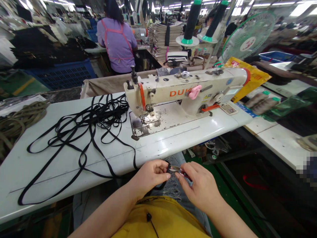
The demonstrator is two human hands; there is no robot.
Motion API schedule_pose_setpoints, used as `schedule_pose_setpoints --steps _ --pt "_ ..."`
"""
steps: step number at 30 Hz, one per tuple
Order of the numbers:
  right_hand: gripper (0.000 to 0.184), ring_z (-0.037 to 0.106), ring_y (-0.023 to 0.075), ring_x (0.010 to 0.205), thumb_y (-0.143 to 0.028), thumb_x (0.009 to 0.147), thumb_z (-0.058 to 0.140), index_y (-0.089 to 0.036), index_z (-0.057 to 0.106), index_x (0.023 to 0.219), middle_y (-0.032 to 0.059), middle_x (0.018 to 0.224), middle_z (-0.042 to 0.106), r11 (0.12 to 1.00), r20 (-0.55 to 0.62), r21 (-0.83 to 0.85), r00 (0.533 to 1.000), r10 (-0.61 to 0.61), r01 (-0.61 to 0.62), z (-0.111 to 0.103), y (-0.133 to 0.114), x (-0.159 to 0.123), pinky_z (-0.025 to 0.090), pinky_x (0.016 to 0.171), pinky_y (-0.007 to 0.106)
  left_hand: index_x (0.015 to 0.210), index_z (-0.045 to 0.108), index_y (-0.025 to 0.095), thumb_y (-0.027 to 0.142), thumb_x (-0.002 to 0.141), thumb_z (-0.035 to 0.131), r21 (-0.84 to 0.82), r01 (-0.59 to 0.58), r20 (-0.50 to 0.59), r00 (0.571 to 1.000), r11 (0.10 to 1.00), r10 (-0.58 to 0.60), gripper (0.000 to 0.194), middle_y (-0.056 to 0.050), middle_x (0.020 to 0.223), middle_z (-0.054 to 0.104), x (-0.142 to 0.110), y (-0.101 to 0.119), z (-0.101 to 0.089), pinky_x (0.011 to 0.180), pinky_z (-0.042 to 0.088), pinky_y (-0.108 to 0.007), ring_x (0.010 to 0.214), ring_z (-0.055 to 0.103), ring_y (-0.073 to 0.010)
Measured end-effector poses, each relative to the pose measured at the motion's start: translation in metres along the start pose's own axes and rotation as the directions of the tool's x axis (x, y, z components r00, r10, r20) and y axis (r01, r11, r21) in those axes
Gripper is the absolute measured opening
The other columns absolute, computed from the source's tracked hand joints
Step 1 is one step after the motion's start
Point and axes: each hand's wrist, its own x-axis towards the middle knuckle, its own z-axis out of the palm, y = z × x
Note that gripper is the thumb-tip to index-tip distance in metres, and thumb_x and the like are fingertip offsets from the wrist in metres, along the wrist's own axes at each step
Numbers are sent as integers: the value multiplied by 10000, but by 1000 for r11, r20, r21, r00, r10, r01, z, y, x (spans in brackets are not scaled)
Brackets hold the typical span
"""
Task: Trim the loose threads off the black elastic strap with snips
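In front of the white metal sewing machine (160, 87), left hand (152, 173) pinching flat black cloth strap (169, 166), right hand (199, 181) closed on silver metal snips (175, 169), handles (187, 177) mostly hidden

Narrow black strap (104, 114) lies in tangled loops; silvery snips (175, 168) point toward it.

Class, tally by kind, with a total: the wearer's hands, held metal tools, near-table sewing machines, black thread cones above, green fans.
Left hand, right hand: 2
Metal tool: 1
Sewing machine: 1
Black thread cones: 2
Green fan: 1
Total: 7
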Motion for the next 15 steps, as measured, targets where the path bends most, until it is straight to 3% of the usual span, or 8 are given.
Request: schedule_pose_setpoints --steps 15 --pt "217 535 204 727 -304 1003 514 -199 584 827 45 763 593 999 10 -50 1000 -18 19 -3 -6 0 355 670 333 983 706 117 418 710 834 -19 5 9 1000 1000 -5 427 -25 793 611 -1 2 1 637 340 -259 673 489 -118"
